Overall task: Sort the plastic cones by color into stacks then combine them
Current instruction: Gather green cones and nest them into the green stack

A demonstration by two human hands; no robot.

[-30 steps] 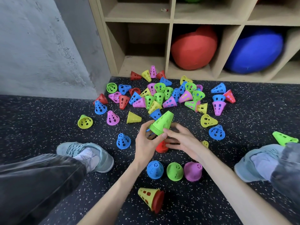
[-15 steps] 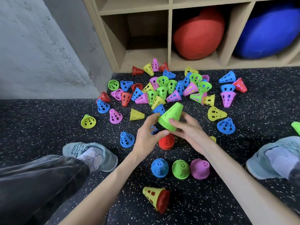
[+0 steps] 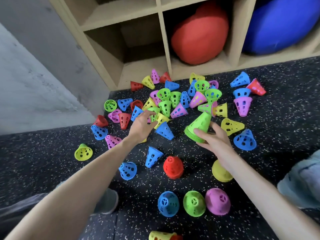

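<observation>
The right hand (image 3: 213,139) holds a stack of green cones (image 3: 199,128) above the floor, thumb across the near side and fingers curled behind, the stack tilted with its tip pointing up and away; its grip is closed round the lower rims. The left hand (image 3: 142,124) reaches over the loose pile of cones (image 3: 173,103), fingers spread and relaxed, fingertips at a green cone (image 3: 154,113) lying among yellow and blue ones; whether they touch it I cannot tell, and the grip is wide, holding nothing.

The pile lies on the speckled black floor (image 3: 43,161) in front of a wooden cubby shelf (image 3: 164,40); a red ball (image 3: 199,35) and a blue ball (image 3: 280,25) sit in its compartments. Nearer the person stand upright stacks: a red stack (image 3: 173,168), a yellow stack (image 3: 220,172) partly hidden by the right forearm, then a row of a blue stack (image 3: 168,204), a green stack (image 3: 194,203) and a pink stack (image 3: 218,201), side by side. A yellow cone (image 3: 161,236) lies on its side at the bottom edge; single blue cones lie scattered between the pile and the stacks.
</observation>
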